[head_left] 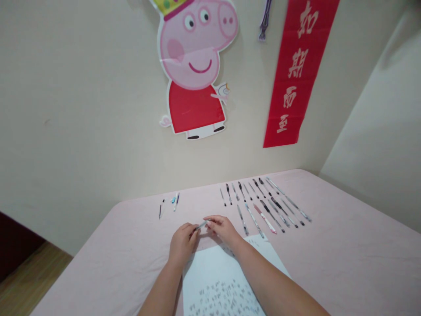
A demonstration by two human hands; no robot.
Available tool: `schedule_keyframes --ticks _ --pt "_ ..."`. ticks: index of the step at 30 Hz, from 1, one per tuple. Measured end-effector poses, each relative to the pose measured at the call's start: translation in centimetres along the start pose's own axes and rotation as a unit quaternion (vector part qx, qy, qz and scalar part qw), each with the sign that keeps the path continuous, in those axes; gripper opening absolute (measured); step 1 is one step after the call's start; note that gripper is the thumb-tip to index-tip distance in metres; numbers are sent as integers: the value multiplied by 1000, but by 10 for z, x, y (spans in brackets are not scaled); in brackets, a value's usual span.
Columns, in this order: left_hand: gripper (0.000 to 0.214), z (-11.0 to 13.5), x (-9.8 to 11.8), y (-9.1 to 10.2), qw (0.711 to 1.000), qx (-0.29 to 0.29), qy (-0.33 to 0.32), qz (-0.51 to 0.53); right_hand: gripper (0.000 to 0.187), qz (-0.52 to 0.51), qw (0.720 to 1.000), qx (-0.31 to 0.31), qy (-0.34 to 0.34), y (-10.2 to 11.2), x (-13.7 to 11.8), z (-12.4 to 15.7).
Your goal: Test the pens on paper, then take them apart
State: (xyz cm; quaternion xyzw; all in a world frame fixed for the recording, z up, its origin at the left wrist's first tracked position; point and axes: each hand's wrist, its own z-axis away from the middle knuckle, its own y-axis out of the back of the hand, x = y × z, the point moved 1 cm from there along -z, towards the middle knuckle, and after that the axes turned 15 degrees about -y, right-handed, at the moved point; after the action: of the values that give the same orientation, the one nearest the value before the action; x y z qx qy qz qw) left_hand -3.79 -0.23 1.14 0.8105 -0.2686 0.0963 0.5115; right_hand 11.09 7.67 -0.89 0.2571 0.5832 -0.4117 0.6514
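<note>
Between my two hands is a slim clear pen (202, 225), held slantwise just above the far edge of a sheet of paper. My left hand (183, 241) is closed on its lower left end. The fingers of my right hand (222, 229) pinch its upper right end. Whether the pen has its cap on is too small to tell. Below my wrists lies the white paper (210, 270), with dark handwriting over its lower part. My right forearm covers some of the sheet.
Two rows of pens (265, 215) lie to the right on the pink cloth (108, 259). At the far left are a thin black refill-like stick (160, 211), a white pen (176, 202) and a small blue piece (173, 200). The wall (98, 131) rises behind.
</note>
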Motion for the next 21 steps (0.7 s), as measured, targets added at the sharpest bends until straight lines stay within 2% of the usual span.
schedule_keyframes --ticks 6,10,21 --pt "28 -2 8 0 996 -31 -11 77 36 -90 995 -8 -32 4 -5 -1" --pt "35 -2 8 -3 995 -41 -26 82 36 -143 989 7 -36 6 -5 -2" --pt "31 -3 7 -1 999 -38 -12 33 39 -70 995 59 -34 6 -3 -4"
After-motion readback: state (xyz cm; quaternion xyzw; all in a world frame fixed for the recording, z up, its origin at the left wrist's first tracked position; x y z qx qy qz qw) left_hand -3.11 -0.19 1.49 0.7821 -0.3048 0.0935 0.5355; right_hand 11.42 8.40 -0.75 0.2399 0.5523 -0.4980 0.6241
